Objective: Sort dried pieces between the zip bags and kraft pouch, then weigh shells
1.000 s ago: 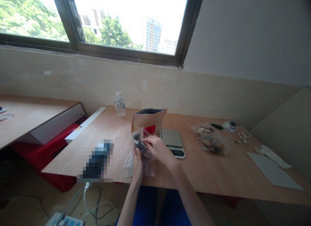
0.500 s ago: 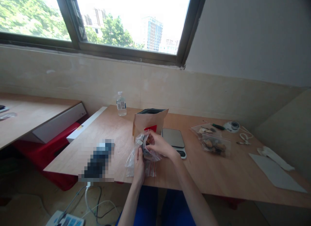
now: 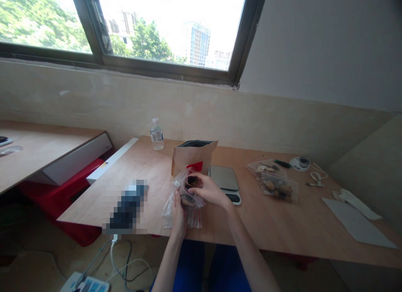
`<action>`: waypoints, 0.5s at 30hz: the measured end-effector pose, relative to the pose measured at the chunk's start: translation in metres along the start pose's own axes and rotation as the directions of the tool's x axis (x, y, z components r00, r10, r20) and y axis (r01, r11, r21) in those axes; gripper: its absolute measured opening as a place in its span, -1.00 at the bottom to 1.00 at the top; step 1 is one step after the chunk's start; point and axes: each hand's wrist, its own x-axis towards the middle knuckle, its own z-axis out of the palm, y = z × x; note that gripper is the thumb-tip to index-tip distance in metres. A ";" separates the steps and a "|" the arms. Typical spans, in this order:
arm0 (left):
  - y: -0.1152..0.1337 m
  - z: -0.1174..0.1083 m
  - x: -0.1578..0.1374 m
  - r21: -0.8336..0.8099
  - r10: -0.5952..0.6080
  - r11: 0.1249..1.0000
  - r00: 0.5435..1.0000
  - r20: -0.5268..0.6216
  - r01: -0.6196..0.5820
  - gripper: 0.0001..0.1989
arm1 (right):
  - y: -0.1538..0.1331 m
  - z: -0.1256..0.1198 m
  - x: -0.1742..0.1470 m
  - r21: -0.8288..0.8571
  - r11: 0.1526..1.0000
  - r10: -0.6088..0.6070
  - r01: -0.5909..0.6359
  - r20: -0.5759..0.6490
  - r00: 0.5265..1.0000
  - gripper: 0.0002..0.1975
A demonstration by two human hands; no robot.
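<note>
A clear zip bag (image 3: 188,200) with dark brown dried pieces in it is held upright above the table's front part. My left hand (image 3: 178,212) grips its left side, thumb up along the plastic. At the bag's open mouth, my right hand (image 3: 209,190) has its fingers closed over the right rim. Whether those fingertips also pinch a piece is hidden. Under the bag lie several flat clear zip bags (image 3: 168,218). Just behind stands an open brown paper pouch (image 3: 185,158) with a red label. A kitchen scale (image 3: 224,179) sits to the right, close to my right hand.
Two filled zip bags, the nearer one (image 3: 279,189) full of brown pieces, lie right of the scale. Beyond are a screwdriver (image 3: 282,163) and a white camera (image 3: 300,163). A water bottle (image 3: 157,135) stands back left; a blurred-out phone (image 3: 127,208) lies left, cabled.
The mouth of the zip bag is spread wider, showing more of the dark pieces. My right hand has shifted slightly right and down; my left hand stays on the bag.
</note>
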 end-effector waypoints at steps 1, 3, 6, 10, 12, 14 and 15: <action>0.002 0.002 0.000 -0.016 -0.004 1.000 1.000 -0.010 0.004 -0.57 | -0.001 -0.001 -0.002 0.017 1.000 0.013 -0.013 -0.018 1.000 -0.60; 0.005 0.005 -0.001 -0.049 -0.015 0.999 1.000 -0.020 0.014 -0.58 | -0.006 -0.005 -0.004 0.052 0.999 0.013 -0.010 -0.054 0.998 -0.63; 0.006 0.006 -0.001 -0.058 -0.042 0.997 0.999 -0.029 0.041 -0.57 | -0.023 -0.017 -0.003 0.105 0.990 -0.071 0.088 -0.161 0.984 -0.65; 0.006 0.005 -0.002 -0.042 -0.065 0.997 0.996 -0.069 0.062 -0.57 | -0.056 -0.039 0.023 0.051 0.925 -0.313 0.376 -0.458 0.832 -0.67; 0.007 0.006 -0.002 -0.048 -0.065 0.997 0.994 -0.084 0.061 -0.60 | -0.071 -0.049 0.046 -0.043 0.873 -0.431 0.485 -0.533 0.728 -0.69; 0.008 0.007 -0.003 -0.062 -0.071 0.996 0.993 -0.089 0.066 -0.64 | -0.079 -0.055 0.069 -0.130 0.824 -0.527 0.552 -0.535 0.661 -0.71; 0.009 0.008 -0.003 -0.072 -0.081 0.995 0.992 -0.092 0.074 -0.65 | -0.081 -0.056 0.080 -0.171 0.809 -0.561 0.562 -0.509 0.653 -0.73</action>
